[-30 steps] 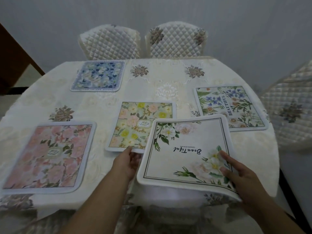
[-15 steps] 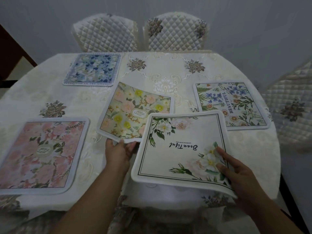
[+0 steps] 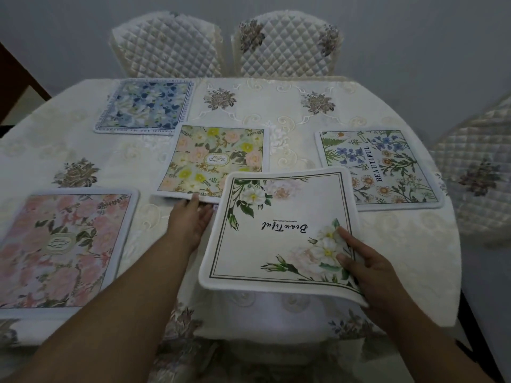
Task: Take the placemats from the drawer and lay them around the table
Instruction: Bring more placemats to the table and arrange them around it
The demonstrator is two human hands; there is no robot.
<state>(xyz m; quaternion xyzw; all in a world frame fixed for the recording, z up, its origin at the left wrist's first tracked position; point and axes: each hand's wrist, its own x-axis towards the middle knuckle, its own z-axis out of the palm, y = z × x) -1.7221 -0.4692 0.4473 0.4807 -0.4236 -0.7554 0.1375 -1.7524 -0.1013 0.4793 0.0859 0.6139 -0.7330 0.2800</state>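
The right hand (image 3: 367, 269) is pinching the near right corner of the white "Beautiful" placemat (image 3: 279, 230), which is sagging over the table (image 3: 401, 244) edge: soft, light, floppy, best carried by two edges. The left hand (image 3: 190, 219), arm stretched forward, is gripping the near edge of the yellow-flowered placemat (image 3: 218, 158), lying mid-table.

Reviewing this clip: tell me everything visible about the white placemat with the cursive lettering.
The white placemat is roughly square with rounded corners, a thin dark double border, white and pale pink flowers at two corners and cursive black lettering upside down to the camera. It looks soft and bends, held above the table's near edge. The right hand grips its near right corner. Its far left corner overlaps the yellow-flowered mat.
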